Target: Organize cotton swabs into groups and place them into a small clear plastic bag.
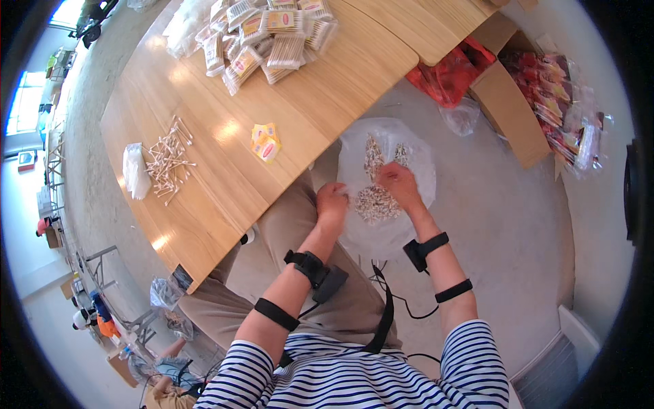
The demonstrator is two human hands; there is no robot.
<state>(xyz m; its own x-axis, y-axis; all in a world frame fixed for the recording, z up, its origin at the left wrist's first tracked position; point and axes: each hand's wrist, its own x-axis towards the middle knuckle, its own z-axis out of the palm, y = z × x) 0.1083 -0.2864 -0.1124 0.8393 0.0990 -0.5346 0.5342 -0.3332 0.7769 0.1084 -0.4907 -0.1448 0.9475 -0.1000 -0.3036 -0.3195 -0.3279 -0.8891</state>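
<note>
A large clear plastic bag (419, 160) lies open over my lap and the floor, with heaps of cotton swabs (376, 202) inside it. My left hand (332, 204) grips the bag's near edge with its fingers curled. My right hand (400, 185) reaches into the bag and closes on a bunch of swabs between the two heaps. A second clump of swabs (373, 157) lies farther in. Both forearms carry black straps.
A wooden table (225, 177) stands to my left with a loose pile of swabs (169, 160), a small clear bag (134, 170), yellow labels (266, 142) and several packed swab packets (266, 34). A cardboard box (507, 109) and red packets (449, 75) sit on the floor ahead.
</note>
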